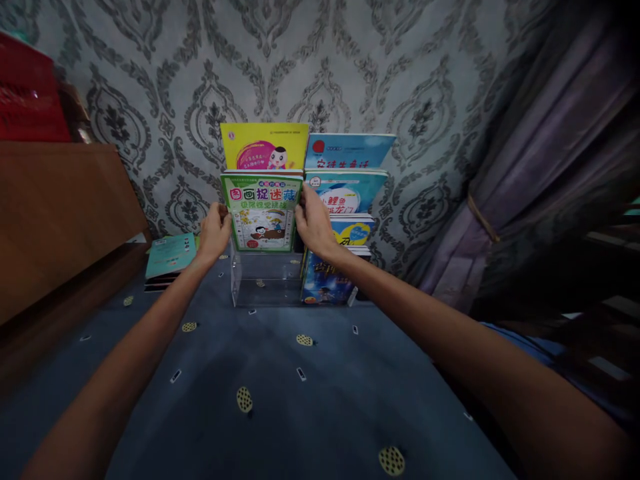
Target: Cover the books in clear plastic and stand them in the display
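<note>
My left hand (215, 231) and my right hand (315, 220) grip the side edges of a green picture book (263, 213) between them. The book stands upright in the left column of a clear acrylic book rack (267, 293), in front of a yellow book (265, 143). Below it, the rack's lower left tiers show through with no book in them. Beside my right hand, the right column holds a blue book (353, 147), a light-blue book (367, 190), a yellow-and-blue book (357, 232) and a dark-blue book (327, 283), partly covered by my hand and forearm.
A small stack of booklets (171, 257) with a teal cover lies left of the rack. Further left stands a wooden cabinet (65, 213) with a red bag (30, 93) on top. A tied purple curtain (465, 247) hangs at right. Dark-blue patterned cloth (275, 427) covers the surface.
</note>
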A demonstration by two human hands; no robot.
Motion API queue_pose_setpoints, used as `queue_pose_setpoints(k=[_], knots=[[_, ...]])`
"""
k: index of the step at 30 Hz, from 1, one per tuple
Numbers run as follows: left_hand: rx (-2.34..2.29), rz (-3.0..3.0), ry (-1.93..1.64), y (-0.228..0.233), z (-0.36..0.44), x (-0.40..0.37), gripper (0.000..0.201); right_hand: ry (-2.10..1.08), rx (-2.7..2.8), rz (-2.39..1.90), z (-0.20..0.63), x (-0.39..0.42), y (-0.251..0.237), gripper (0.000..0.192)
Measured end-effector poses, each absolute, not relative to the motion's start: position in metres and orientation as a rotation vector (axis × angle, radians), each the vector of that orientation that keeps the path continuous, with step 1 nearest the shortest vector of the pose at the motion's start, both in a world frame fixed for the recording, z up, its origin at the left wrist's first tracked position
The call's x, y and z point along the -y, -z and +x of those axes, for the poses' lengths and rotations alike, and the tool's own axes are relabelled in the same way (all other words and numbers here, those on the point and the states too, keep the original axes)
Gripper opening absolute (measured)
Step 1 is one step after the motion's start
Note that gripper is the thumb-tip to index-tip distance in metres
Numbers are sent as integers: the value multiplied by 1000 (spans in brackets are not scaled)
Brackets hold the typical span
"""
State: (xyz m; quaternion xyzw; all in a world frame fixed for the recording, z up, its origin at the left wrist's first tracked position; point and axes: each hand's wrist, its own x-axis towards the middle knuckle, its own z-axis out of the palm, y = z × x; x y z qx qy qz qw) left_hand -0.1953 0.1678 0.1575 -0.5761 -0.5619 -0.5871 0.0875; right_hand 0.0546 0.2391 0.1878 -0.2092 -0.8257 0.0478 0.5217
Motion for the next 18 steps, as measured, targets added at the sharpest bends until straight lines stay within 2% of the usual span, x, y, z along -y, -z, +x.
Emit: queue_pose_setpoints(k=[6, 8, 18], knots=[[1694, -1632, 1637, -154, -185, -168, 20, -37, 1949, -538, 54, -230, -178, 65], [1697, -1626, 1581, -153, -183, -168, 18, -2, 1930, -534, 53, -228, -174, 67], [1794, -1706, 1534, -155, -177, -170, 8, -13, 1908, -591, 54, -231, -168, 61]])
